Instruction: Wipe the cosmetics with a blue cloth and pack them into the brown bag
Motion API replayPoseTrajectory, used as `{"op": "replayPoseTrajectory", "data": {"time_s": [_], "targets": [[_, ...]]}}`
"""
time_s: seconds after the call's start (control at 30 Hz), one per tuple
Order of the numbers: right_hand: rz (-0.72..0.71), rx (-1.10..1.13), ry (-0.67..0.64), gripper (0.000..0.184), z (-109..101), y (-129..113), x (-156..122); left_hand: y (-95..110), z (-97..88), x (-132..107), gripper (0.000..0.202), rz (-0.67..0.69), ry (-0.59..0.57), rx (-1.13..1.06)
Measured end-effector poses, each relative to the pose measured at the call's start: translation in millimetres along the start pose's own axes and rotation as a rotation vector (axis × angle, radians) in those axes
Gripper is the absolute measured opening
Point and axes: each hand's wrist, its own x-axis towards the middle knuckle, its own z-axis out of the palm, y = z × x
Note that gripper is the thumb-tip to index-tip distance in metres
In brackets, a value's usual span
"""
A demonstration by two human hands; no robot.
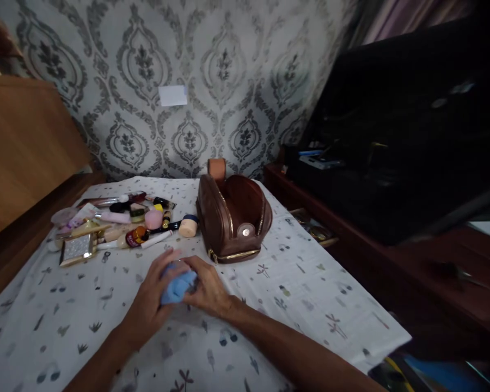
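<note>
Both my hands meet over the white patterned sheet [294, 283] near the middle. My left hand [153, 296] and my right hand [206, 288] are closed together around a light blue cloth [177, 286], which shows between the fingers. Just beyond them stands a brown leather cosmetic bag [232, 218], unzipped and open on top, with a small round item [245, 231] in its mouth. To the left of the bag lies a heap of cosmetics [122, 223]: tubes, small bottles, a pink sponge and a glittery compact [77, 249].
A wooden headboard [20, 147] rises on the left. Patterned wallpaper [212, 71] with a white card on it lies behind. A dark wooden shelf [351, 234] with a black unit and small items runs along the right edge of the sheet.
</note>
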Motion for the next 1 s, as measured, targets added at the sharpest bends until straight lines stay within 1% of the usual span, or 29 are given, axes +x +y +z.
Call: {"op": "replayPoseTrajectory", "data": {"time_s": [0.03,0.07,0.1,0.13,0.17,0.23,0.27,0.3,0.33,0.37,0.4,0.47,0.57,0.6,0.67,0.73,0.8,0.9,1.0], "targets": [[-0.009,-0.004,-0.008,0.036,-0.5,0.5,-0.2,0.3,-0.5,-1.2,0.035,0.068,-0.084,0.069],[-0.016,-0.005,-0.011,0.036,-1.1,0.5,-0.3,0.2,-0.8,-1.9,0.033,0.089,-0.132,0.098],[-0.016,-0.004,-0.014,0.037,-1.8,-0.1,0.0,-0.3,-0.8,-2.3,0.033,0.058,-0.137,0.086],[-0.013,0.001,-0.013,0.04,-2.8,-1.5,0.5,-0.9,-1.0,-2.2,0.034,-0.02,-0.099,0.042],[-0.012,0.013,-0.008,0.044,-4.3,-3.9,1.4,-1.5,-1.4,-1.7,0.036,-0.125,-0.028,-0.02],[-0.014,0.065,0.012,0.049,-9.4,-11.4,3.9,-1.9,-3.7,1.6,0.042,-0.338,0.168,-0.149],[-0.019,0.1,0.029,0.049,-13.5,-16.6,5.4,-1.4,-5.6,4.8,0.046,-0.41,0.259,-0.194],[-0.023,0.137,0.051,0.05,-18.8,-22.6,7.2,-0.2,-8.0,9.4,0.048,-0.441,0.332,-0.215],[-0.023,0.169,0.075,0.05,-25.3,-29.3,9.0,1.6,-10.6,15.6,0.049,-0.432,0.377,-0.206],[-0.019,0.198,0.098,0.05,-33.1,-36.5,10.9,4.2,-13.0,23.5,0.05,-0.391,0.399,-0.166],[-0.016,0.226,0.119,0.05,-41.9,-44.0,12.9,7.4,-15.1,33.0,0.05,-0.326,0.397,-0.096],[-0.015,0.293,0.161,0.051,-61.6,-58.6,17.6,15.3,-16.7,56.3,0.05,-0.132,0.323,0.096],[-0.043,0.396,0.27,0.052,-92.5,-74.3,28.4,29.1,-9.8,96.8,0.053,0.231,0.067,0.379],[-0.05,0.411,0.324,0.05,-102.2,-76.7,33.4,33.7,-5.1,109.9,0.056,0.331,0.012,0.466],[-0.043,0.424,0.421,0.045,-119.6,-75.9,45.4,41.9,6.1,132.3,0.057,0.475,-0.111,0.622],[0.007,0.446,0.471,0.04,-133.9,-67.4,59.1,47.1,16.5,147.2,0.053,0.551,-0.244,0.716],[0.126,0.501,0.492,0.039,-144.5,-52.7,73.0,48.2,23.0,154.2,0.047,0.584,-0.321,0.749],[0.34,0.607,0.491,0.036,-152.4,-25.4,91.7,45.3,24.5,154.0,0.038,0.594,-0.319,0.748],[0.517,0.566,0.512,0.031,-150.9,-0.1,107.1,43.6,23.1,148.0,0.033,0.574,-0.278,0.77]]}}
